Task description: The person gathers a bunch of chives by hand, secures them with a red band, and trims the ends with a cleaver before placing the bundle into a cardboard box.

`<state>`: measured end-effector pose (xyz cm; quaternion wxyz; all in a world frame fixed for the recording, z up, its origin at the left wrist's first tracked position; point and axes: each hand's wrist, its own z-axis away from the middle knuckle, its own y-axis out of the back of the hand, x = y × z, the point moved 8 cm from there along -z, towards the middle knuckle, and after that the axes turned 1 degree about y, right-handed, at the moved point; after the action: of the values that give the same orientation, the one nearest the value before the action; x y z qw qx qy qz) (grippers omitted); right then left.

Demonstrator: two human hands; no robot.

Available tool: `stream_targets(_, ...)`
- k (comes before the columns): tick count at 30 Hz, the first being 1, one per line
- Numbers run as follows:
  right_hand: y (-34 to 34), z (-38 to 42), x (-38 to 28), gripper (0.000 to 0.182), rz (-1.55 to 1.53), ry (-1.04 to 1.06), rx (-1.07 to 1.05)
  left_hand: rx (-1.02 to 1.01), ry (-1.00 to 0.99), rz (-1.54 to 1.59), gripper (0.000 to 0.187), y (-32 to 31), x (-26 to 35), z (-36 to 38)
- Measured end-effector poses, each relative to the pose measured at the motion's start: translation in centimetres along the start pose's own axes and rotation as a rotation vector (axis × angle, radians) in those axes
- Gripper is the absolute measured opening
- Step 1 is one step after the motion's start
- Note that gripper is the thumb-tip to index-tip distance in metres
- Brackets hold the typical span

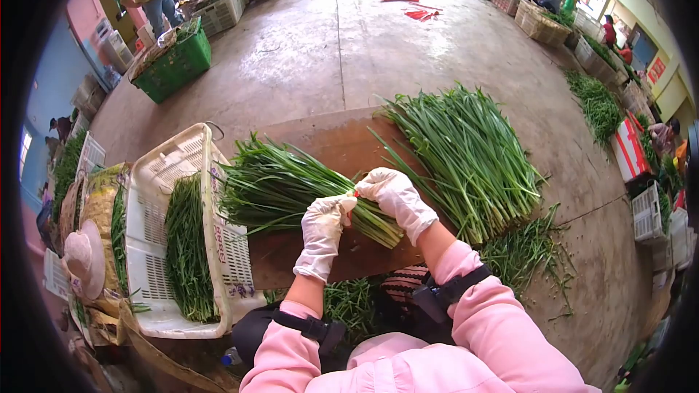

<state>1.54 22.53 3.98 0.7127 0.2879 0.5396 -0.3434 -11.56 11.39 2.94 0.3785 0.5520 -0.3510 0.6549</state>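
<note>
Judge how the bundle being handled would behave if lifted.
The green bundle would likely droop at its long, thin leaves. Its pale stems look straighter, so probably stiffer. Strands might slip loose, as the leaves splay.

Mkgs [242, 290] on wht crate [210, 211] & red wall sign [657, 70] illeg.

I have before me a bundle of long, slender, flat-leaved green stalks [280, 182], lying on its side over a brown board [331, 131]. Its dark, loosely fanned leaf tips point left; its paler, tightly gathered stem ends point right and slightly towards me. Around the stem part, a thin red strip [356, 193] shows at my fingertips; whether it is knotted I cannot tell.
</note>
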Motion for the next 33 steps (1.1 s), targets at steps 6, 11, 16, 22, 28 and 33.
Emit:
stream_targets(6, -2.2, 5.5, -5.6, 0.023, 1.024, 0.856, 0.438, 0.122, 0.189, 0.077, 0.014, -0.2, 1.3, -0.6)
stream_targets(11, -5.6, 7.4, -6.0, 0.016, 1.518, 0.909, 0.703, 0.069, -0.378, -0.659, 0.014, -1.0, 4.4, -2.4)
stream_targets(16, -7.1, 7.7, -3.1, 0.017, 1.504, 0.896, 0.386, -0.143, -0.28, -0.805, 0.008, -2.5, 2.8, -4.5)
stream_targets(22, -0.7, 8.8, -6.9, 0.02, 1.163, 0.537, 0.185, -0.113, -0.204, -0.757, 0.027, -2.5, 4.1, -2.4)
stream_targets(28, 0.3, 3.6, -6.5, 0.035, 0.534, 0.428, -0.059, -0.131, -0.267, -0.851, 0.054, -2.6, 5.7, -1.1)
stream_targets(33, -1.8, 1.2, -4.8, 0.033, 0.639, 0.166, -0.099, -0.197, -0.296, -0.637, 0.066, -1.8, 1.3, -3.1)
